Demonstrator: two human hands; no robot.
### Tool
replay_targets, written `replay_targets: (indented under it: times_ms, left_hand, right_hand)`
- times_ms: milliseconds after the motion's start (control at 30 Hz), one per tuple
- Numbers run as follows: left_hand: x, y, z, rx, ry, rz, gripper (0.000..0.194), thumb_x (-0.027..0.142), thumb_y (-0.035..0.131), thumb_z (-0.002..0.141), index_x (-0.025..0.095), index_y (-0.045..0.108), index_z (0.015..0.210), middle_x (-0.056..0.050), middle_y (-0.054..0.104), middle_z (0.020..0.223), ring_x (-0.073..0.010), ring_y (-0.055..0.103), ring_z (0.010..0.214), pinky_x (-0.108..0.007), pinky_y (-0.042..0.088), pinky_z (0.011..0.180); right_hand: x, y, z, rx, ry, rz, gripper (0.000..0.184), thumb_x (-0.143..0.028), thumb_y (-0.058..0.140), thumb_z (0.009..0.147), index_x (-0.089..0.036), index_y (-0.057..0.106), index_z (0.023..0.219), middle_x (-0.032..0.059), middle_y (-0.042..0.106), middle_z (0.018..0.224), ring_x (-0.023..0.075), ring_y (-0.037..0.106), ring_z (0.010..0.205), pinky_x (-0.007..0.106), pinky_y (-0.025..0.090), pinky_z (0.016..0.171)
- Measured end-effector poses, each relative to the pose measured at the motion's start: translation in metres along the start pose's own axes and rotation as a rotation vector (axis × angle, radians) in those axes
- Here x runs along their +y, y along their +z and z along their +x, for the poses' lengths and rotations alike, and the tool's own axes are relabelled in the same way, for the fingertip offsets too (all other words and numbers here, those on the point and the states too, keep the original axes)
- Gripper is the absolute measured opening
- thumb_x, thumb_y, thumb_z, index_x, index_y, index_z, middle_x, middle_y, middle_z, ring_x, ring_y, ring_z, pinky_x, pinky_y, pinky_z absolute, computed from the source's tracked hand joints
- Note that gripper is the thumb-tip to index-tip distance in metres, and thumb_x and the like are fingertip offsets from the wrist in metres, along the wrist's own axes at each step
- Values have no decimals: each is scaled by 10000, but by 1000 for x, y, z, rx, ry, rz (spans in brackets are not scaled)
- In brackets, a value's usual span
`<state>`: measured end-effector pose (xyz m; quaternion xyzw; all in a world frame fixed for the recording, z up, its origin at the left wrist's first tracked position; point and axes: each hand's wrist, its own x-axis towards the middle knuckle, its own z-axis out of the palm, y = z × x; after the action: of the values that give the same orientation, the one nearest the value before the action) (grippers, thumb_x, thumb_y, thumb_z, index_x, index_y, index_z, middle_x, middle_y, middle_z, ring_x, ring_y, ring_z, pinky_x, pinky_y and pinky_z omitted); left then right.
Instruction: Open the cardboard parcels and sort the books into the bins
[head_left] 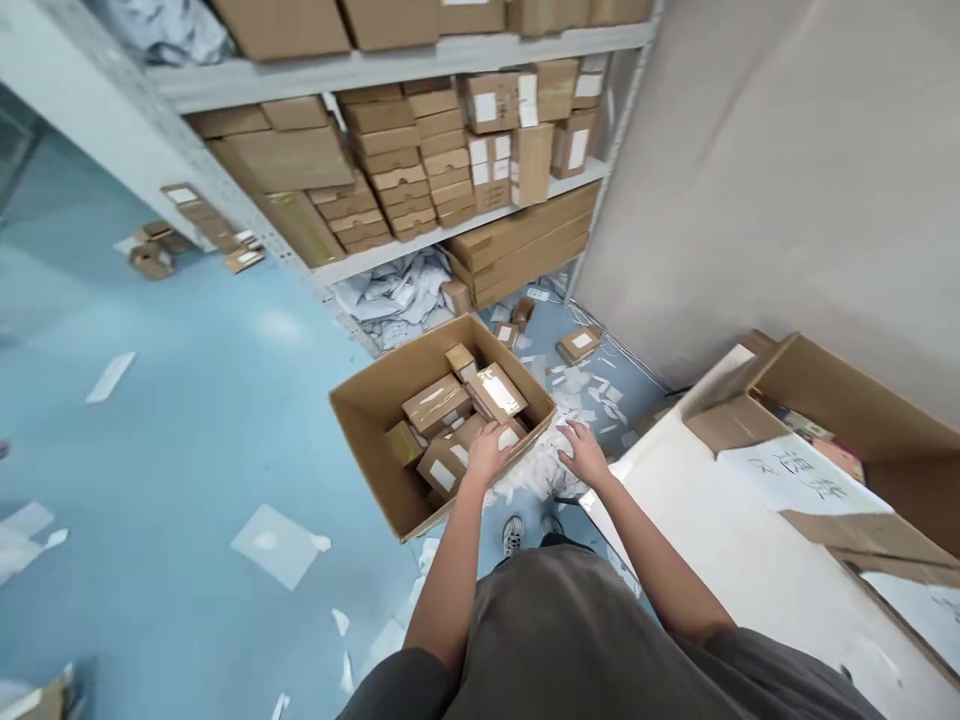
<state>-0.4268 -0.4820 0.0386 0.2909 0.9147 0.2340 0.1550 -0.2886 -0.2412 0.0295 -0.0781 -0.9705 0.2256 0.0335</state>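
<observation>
Parcels (435, 405) lie in the large open carton (382, 385) at the person's eleven o'clock. The left hand (487, 455) is over its four-o'clock edge, grip unclear; the right hand (585, 455) is empty, fingers spread. Steady handling favours grasping parcels by opposite sides.

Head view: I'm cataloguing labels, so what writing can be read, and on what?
"退": handwritten on the white sheet on the right-hand carton; its neighbouring characters are uncertain.
Lower-right sheet: marks cut off, unreadable.
Labels on shelf boxes and boxes inside the middle carton: too small or blurred.
</observation>
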Motion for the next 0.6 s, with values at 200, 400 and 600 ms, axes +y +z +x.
replay_targets:
  times_ms: [200, 400, 600]
  left_hand:
    - [-62, 11, -9, -53, -330, 40, 679, 289, 732, 844, 259, 507, 1484, -130, 406, 1631, -332, 415, 1470, -461, 392, 1171]
    - [-85, 33, 42, -142, -414, 86, 886, 292, 779, 797, 249, 353, 1572, -161, 362, 1648, -360, 367, 1495, -470, 384, 1168]
    - [-122, 54, 150, -197, -420, 65, 1019, 320, 790, 787, 210, 217, 1623, -190, 357, 1647, -371, 368, 1493, -450, 382, 1166]
  right_hand:
    - [-35, 34, 98, -112, -117, -14, 622, -209, 647, 865, -198, 517, 1473, 151, 377, 1580, 355, 292, 1481, 535, 335, 1200]
    - [-14, 85, 176, -259, -32, 10, 752, -189, 711, 819, -189, 452, 1525, 163, 271, 1651, 374, 276, 1492, 525, 359, 1179]
    - [16, 140, 231, -324, -10, 66, 803, -183, 703, 821, -211, 398, 1564, 162, 184, 1697, 381, 271, 1507, 557, 353, 1182]
